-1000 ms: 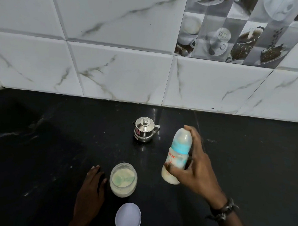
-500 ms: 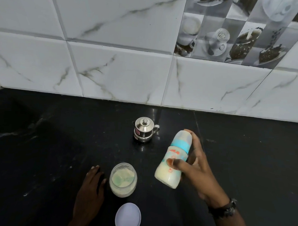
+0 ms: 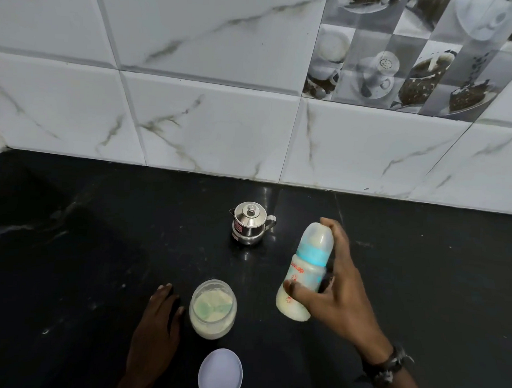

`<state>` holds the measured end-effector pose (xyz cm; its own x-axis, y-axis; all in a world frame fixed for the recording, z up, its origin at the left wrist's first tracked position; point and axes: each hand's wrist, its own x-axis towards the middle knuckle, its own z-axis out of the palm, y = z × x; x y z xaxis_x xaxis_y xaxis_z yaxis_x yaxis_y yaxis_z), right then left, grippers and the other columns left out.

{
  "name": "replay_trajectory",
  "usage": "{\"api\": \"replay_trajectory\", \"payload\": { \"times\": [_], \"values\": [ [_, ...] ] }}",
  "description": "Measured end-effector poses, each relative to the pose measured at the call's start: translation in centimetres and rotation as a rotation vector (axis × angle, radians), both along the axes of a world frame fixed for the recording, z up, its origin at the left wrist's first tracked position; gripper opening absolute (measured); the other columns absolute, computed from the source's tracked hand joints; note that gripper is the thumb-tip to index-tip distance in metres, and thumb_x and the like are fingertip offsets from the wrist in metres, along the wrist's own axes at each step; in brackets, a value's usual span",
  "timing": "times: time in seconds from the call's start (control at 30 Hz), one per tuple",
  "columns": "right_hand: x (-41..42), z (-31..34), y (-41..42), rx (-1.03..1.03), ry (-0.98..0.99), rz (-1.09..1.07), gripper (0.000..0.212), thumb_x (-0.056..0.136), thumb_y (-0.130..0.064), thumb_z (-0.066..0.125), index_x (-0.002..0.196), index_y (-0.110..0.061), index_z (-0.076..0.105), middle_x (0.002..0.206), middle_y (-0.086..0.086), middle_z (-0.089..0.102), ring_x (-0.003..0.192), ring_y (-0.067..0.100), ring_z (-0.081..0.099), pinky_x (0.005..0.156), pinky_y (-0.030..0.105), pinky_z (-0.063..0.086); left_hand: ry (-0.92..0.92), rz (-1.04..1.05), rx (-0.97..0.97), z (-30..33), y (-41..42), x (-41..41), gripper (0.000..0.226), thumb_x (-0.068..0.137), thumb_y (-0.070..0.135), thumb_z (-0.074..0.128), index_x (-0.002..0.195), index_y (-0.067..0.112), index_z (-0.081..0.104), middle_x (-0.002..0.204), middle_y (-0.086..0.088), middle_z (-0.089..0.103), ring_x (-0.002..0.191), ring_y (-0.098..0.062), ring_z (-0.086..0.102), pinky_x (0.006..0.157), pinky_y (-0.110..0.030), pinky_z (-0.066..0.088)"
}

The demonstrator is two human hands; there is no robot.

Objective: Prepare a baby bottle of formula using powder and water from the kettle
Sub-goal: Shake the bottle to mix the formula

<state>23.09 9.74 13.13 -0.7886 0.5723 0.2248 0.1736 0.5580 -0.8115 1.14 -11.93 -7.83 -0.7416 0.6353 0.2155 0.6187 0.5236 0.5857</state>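
Observation:
My right hand (image 3: pixel 336 300) grips a capped baby bottle (image 3: pixel 305 269) with a blue collar and milky liquid inside, held above the black counter, its top leaning slightly right. My index finger rests on the cap. An open clear jar of pale formula powder (image 3: pixel 213 309) with a green scoop inside stands to the bottle's left. My left hand (image 3: pixel 158 330) lies flat on the counter just left of the jar, holding nothing. A small steel kettle (image 3: pixel 250 223) with its lid on stands farther back, toward the wall.
The jar's white lid (image 3: pixel 220 372) lies flat on the black counter (image 3: pixel 70 259) near the front edge. A white marble-pattern tiled wall (image 3: pixel 223 119) closes off the back of the counter.
The bottle tilted over half a second ago and has swung back nearer upright in my right hand. My left hand, the jar and the kettle have stayed put.

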Motion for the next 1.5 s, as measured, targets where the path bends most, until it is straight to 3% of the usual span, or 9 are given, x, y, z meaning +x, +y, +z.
{"api": "replay_trajectory", "payload": {
  "times": [0.1,0.43,0.57,0.67,0.77,1.07,1.2,1.37,1.5],
  "values": [
    [0.00,0.09,-0.06,-0.016,-0.040,0.019,0.098,0.054,-0.017,0.085,0.138,-0.041,0.041,0.117,0.003,0.063,0.092,0.023,0.072,0.072,0.047,0.061,-0.012,0.001,0.008,0.15,0.05,-0.07,0.032,0.084,0.000,0.072,0.115,-0.002,0.067,0.138,-0.017,0.057,0.133,-0.033,0.049,0.103,-0.048,0.045],
    [-0.32,0.13,-0.36,-0.157,0.063,-0.006,0.096,0.064,-0.014,0.085,0.140,-0.043,0.033,0.106,-0.017,0.060,0.091,0.019,0.070,0.072,0.035,0.061,-0.030,-0.001,-0.004,0.08,0.01,0.05,0.035,0.081,-0.002,0.074,0.115,-0.002,0.068,0.138,-0.017,0.057,0.133,-0.032,0.049,0.103,-0.046,0.045],
    [-0.46,0.20,-0.41,-0.042,0.009,-0.051,0.091,0.065,-0.009,0.081,0.137,-0.043,0.038,0.109,-0.008,0.061,0.090,0.017,0.070,0.069,0.036,0.060,-0.024,0.007,0.009,0.28,0.13,0.04,0.035,0.082,-0.001,0.074,0.116,-0.001,0.068,0.138,-0.016,0.057,0.133,-0.031,0.049,0.103,-0.047,0.045],
    [-0.61,0.33,-0.63,-0.220,0.066,-0.005,0.098,0.063,-0.014,0.086,0.140,-0.042,0.032,0.107,-0.022,0.059,0.092,0.014,0.069,0.074,0.034,0.061,-0.026,0.008,-0.006,-0.05,-0.03,-0.03,0.034,0.083,0.000,0.073,0.116,-0.001,0.067,0.139,-0.015,0.056,0.134,-0.031,0.048,0.105,-0.047,0.044],
    [-0.49,0.60,-0.55,-0.024,-0.019,-0.055,0.095,0.057,-0.019,0.085,0.136,-0.046,0.039,0.117,-0.001,0.060,0.096,0.023,0.070,0.074,0.046,0.062,0.000,0.000,0.007,-0.05,0.04,-0.08,0.029,0.087,0.003,0.070,0.116,-0.001,0.068,0.139,-0.015,0.057,0.134,-0.032,0.049,0.105,-0.046,0.042],
    [-0.16,0.12,-0.61,-0.248,0.072,0.006,0.100,0.061,-0.017,0.086,0.142,-0.041,0.031,0.111,-0.015,0.061,0.093,0.020,0.071,0.072,0.033,0.062,-0.005,0.008,0.004,0.01,0.04,0.07,0.030,0.084,0.000,0.072,0.114,-0.002,0.068,0.137,-0.017,0.058,0.132,-0.033,0.050,0.102,-0.047,0.045],
    [0.10,0.36,-0.46,-0.016,-0.040,-0.014,0.099,0.055,-0.017,0.085,0.140,-0.040,0.038,0.119,0.001,0.059,0.095,0.020,0.070,0.069,0.037,0.061,-0.017,0.004,-0.001,0.22,0.13,0.01,0.034,0.082,-0.001,0.074,0.115,-0.002,0.068,0.139,-0.016,0.057,0.133,-0.032,0.048,0.103,-0.044,0.044],
    [-0.24,0.34,-0.50,-0.107,-0.024,-0.004,0.094,0.056,-0.017,0.085,0.136,-0.043,0.043,0.121,0.007,0.061,0.095,0.024,0.070,0.074,0.048,0.060,-0.041,0.014,0.007,0.12,0.06,0.05,0.035,0.083,0.000,0.073,0.117,-0.001,0.067,0.140,-0.015,0.056,0.135,-0.031,0.046,0.104,-0.046,0.044],
    [-0.32,0.04,-0.42,-0.249,0.061,-0.017,0.095,0.063,-0.009,0.085,0.136,-0.044,0.037,0.109,-0.012,0.060,0.092,0.018,0.070,0.070,0.036,0.061,-0.030,0.006,-0.003,0.26,0.02,0.20,0.035,0.081,-0.002,0.074,0.116,-0.002,0.067,0.138,-0.017,0.057,0.133,-0.033,0.048,0.103,-0.044,0.042]
  ]
}}
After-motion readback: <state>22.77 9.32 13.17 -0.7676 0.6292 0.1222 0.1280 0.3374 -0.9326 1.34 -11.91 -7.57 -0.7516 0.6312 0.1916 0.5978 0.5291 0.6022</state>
